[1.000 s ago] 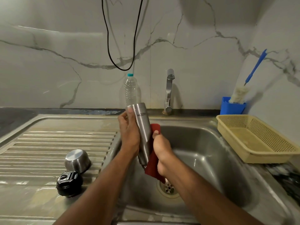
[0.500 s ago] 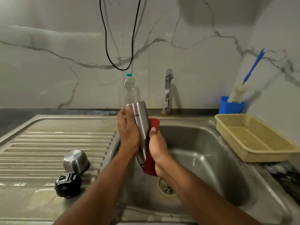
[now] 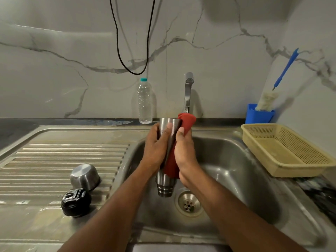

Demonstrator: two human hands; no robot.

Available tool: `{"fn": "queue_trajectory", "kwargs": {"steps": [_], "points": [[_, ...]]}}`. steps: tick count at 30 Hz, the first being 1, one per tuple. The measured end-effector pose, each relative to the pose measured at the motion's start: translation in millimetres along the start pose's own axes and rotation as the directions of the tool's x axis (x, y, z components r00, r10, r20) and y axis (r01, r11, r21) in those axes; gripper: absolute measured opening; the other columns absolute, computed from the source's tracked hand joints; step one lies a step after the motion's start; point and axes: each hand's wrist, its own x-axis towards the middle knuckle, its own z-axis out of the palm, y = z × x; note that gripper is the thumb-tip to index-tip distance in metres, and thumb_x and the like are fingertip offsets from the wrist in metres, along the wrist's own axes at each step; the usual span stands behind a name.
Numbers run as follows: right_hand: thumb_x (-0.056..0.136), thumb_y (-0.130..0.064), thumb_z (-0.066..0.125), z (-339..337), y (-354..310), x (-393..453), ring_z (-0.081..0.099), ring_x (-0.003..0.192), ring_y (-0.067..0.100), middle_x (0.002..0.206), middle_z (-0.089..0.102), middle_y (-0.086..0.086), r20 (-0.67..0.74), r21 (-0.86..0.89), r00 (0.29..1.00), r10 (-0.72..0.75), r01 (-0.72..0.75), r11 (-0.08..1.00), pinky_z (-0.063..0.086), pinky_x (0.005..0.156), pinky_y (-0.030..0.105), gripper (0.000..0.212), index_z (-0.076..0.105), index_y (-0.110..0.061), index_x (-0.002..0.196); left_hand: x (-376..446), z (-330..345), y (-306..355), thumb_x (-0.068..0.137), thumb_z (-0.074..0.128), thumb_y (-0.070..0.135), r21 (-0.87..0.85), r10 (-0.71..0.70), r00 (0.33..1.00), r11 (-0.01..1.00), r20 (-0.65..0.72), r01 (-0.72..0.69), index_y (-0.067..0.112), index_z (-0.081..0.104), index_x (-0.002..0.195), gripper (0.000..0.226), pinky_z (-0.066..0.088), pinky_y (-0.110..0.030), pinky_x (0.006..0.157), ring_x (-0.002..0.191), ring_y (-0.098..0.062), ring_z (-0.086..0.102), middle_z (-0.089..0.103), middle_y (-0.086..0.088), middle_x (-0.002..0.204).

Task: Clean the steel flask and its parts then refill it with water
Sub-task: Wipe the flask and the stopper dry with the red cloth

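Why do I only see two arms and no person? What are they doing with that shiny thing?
The camera sits on the person's head, looking down, so you see only their arms. They stand at a steel sink. The left hand holds a steel flask over the basin. The right hand presses a red cloth against it to wipe it. On the ribbed drainboard lie the flask's steel cup and black stopper. Behind are a tap and a plastic water bottle.
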Motion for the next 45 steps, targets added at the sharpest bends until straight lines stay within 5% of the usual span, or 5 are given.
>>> {"fn": "queue_trajectory", "kwargs": {"steps": [10, 17, 29, 38, 45], "points": [[0.111, -0.047, 0.036, 8.0, 8.6, -8.1, 0.074, 0.095, 0.030, 0.105, 0.076, 0.014, 0.007, 0.068, 0.915, 0.403, -0.402, 0.913, 0.061, 0.089, 0.045, 0.043, 0.066, -0.017, 0.121, 7.7, -15.4, 6.5, 0.096, 0.063, 0.057, -0.024, -0.155, 0.976, 0.988, -0.150, 0.154, 0.020, 0.053, 0.126, 0.049, 0.061, -0.031, 0.079, 0.097, -0.016, 0.072, 0.068, -0.003, 0.111], [0.110, -0.049, 0.040, -11.9, -16.9, 10.8, 0.073, 0.102, 0.028, 0.113, 0.075, 0.011, -0.109, 0.284, 0.983, 0.148, -0.112, 0.952, 0.057, 0.097, 0.051, 0.035, 0.061, -0.028, 0.127, 1.8, -7.1, -4.4, 0.107, 0.056, 0.041, 0.016, -0.008, 0.982, 1.000, 0.190, 0.005, 0.012, 0.072, 0.115, 0.035, 0.058, -0.049, 0.086, 0.093, -0.032, 0.071, 0.076, -0.014, 0.103], [0.104, -0.058, 0.035, 0.5, -10.8, -1.9, 0.065, 0.118, 0.019, 0.125, 0.069, -0.001, 0.020, -0.169, 0.990, -0.136, 0.137, 0.976, 0.048, 0.111, 0.049, 0.043, 0.059, -0.036, 0.131, 7.7, -22.4, -9.0, 0.100, 0.024, 0.077, 0.272, 0.058, 0.995, 0.962, -0.077, -0.035, -0.001, 0.058, 0.079, 0.088, 0.044, -0.037, 0.058, 0.059, -0.016, 0.054, 0.060, -0.001, 0.063], [0.106, -0.031, 0.043, -17.5, -12.9, 1.2, 0.056, 0.127, 0.015, 0.135, 0.064, -0.002, 0.358, -0.477, 0.706, -0.611, 0.701, 0.530, 0.043, 0.110, 0.033, 0.044, 0.060, -0.016, 0.143, 8.8, -26.4, -14.6, 0.105, 0.025, 0.063, 0.354, 0.200, 0.980, 0.916, 0.000, -0.187, 0.019, 0.067, 0.082, 0.064, 0.051, -0.042, 0.062, 0.066, -0.017, 0.065, 0.069, 0.004, 0.072], [0.098, -0.048, 0.041, -33.8, -25.5, 17.7, 0.069, 0.090, 0.022, 0.093, 0.074, 0.003, 0.076, -0.400, 0.931, -0.357, 0.357, 0.844, 0.055, 0.084, 0.044, 0.044, 0.073, -0.018, 0.103, -4.3, -2.6, 0.8, 0.105, 0.028, 0.061, 0.234, 0.125, 0.988, 0.962, 0.089, -0.143, 0.012, 0.055, 0.071, 0.065, 0.036, -0.028, 0.053, 0.051, -0.007, 0.043, 0.049, 0.011, 0.052]]}}
